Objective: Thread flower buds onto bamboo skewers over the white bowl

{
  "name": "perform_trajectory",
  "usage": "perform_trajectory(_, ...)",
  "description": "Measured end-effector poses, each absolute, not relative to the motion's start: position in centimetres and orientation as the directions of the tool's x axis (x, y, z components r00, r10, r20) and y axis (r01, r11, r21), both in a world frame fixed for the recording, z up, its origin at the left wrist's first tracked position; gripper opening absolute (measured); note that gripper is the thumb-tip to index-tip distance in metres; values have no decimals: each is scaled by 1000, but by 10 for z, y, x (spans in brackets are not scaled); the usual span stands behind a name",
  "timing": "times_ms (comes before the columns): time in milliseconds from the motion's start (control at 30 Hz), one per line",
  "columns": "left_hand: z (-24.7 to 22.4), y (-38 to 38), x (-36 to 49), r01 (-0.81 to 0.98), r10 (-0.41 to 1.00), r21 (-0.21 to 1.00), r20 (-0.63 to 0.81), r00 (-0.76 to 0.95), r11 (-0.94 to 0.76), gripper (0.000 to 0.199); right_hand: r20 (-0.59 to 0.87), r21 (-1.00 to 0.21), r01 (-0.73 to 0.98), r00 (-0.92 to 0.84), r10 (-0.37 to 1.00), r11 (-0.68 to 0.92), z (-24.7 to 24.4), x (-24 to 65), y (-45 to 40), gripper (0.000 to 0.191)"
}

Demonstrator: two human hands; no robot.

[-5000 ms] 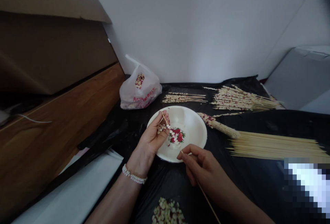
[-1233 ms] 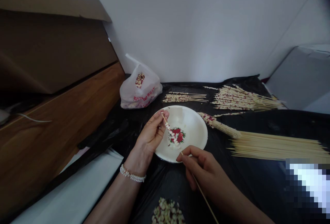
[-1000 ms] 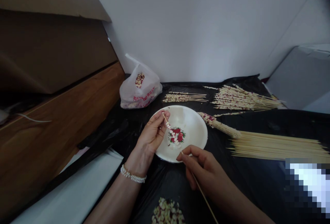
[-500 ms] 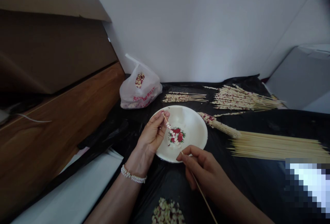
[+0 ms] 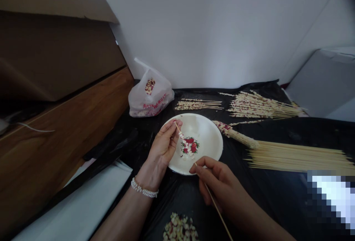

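The skewer (image 5: 185,145) is slanting over the white plate (image 5: 206,130), so loose kernels are falling there. The left hand (image 5: 163,145) is pinching its tip, its grip clamped; the right hand (image 5: 215,181) is gripping the bare end, steadying it.

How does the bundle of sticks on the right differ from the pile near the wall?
The bare skewers are plain, carry nothing, and lie close together. The threaded skewers by the wall are studded with white and red kernels and lie more splayed. Both piles rest on the black sheet.

Thin bamboo skewer (image 5: 191,158), kernels threaded near its tip, slants over white plate (image 5: 208,137).
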State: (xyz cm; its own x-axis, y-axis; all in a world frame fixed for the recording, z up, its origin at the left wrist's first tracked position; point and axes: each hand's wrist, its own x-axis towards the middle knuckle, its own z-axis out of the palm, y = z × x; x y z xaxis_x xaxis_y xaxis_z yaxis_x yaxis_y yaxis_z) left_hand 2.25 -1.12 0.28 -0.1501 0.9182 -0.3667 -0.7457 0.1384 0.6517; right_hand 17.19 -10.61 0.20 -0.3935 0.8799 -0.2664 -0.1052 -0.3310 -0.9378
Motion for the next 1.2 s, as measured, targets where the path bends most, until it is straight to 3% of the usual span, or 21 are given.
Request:
perform_trajectory(833,-5,-12,30,-733,918,677,-331,-219,69,16,-280,-926,-132,-392,876,-354,1,170,-106,21)
perform_trajectory(1100,2,-7,21,-831,882,484,-472,18,276,13,-234,-966,-29,-319,918,-257,-3,170,-99,22)
perform_trajectory(1200,3,-6,17,-850,891,434,-445,87,299,15,-222,-971,-9,-330,918,-238,-2,169,-101,22)
